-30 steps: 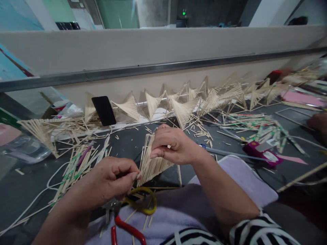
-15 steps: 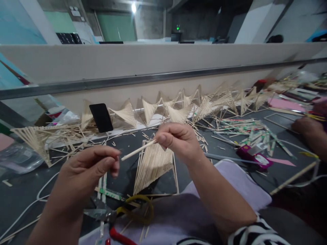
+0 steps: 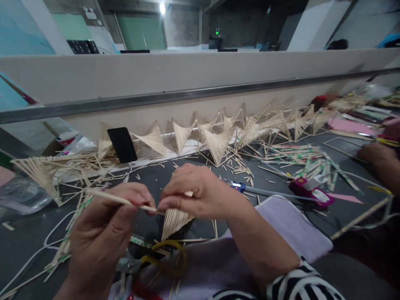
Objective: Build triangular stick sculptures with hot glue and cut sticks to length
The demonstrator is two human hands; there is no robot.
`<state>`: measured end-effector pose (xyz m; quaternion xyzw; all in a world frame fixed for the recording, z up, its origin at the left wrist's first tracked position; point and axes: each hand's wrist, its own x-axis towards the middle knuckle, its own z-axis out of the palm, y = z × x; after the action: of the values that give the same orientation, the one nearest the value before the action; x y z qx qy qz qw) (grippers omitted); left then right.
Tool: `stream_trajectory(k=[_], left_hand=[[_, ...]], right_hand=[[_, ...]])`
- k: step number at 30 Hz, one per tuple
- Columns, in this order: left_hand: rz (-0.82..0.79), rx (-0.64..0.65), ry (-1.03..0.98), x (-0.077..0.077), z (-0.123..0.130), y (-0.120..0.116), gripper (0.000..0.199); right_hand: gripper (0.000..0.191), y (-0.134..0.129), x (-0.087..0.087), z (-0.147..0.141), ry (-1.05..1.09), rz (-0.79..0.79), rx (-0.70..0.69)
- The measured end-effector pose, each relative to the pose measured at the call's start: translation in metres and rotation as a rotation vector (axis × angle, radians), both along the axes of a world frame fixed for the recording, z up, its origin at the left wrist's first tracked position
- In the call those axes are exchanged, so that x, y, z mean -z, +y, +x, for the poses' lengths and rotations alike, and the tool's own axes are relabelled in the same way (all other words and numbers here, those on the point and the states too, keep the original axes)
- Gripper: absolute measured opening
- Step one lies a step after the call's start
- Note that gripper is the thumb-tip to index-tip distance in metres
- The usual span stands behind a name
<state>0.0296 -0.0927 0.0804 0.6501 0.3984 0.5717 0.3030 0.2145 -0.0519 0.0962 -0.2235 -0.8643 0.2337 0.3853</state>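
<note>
stick (image 3: pixel 120 200) between both hands

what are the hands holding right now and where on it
Both hands pinch one thin wooden stick: the left hand grips it near its right end, and the right hand pinches the very tip beside it.

Thin pale stick (image 3: pixel 125 201), nearly level

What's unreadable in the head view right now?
- Stick: its right end is hidden between the fingers of both hands.
- Stick panel: its top is covered by the right hand.
- Pliers: blurred, cut off by the bottom edge.
- Left hand: the wrist leaves the frame.
</note>
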Motion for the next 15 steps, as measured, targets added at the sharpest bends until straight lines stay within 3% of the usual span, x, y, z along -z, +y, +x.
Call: stream_trajectory(k=[3, 7, 11, 15], left_hand=[[-0.184, 0.08, -0.019, -0.002, -0.011, 0.018, 0.008], [-0.526, 0.299, 0.385, 0.015, -0.03, 0.056, 0.023], [-0.61, 0.329, 0.646, 0.036, -0.034, 0.074, 0.032], [-0.579, 0.384, 0.724, 0.042, -0.025, 0.07, 0.034]], right_hand=[[0.028, 0.024, 0.012, 0.015, 0.018, -0.095, 0.23], [0.021, 0.06, 0.038, 0.023, -0.069, -0.256, 0.463], [0.016, 0.075, 0.057, 0.017, -0.133, -0.32, 0.41], [0.019, 0.076, 0.063, 0.012, -0.128, -0.475, 0.293]])
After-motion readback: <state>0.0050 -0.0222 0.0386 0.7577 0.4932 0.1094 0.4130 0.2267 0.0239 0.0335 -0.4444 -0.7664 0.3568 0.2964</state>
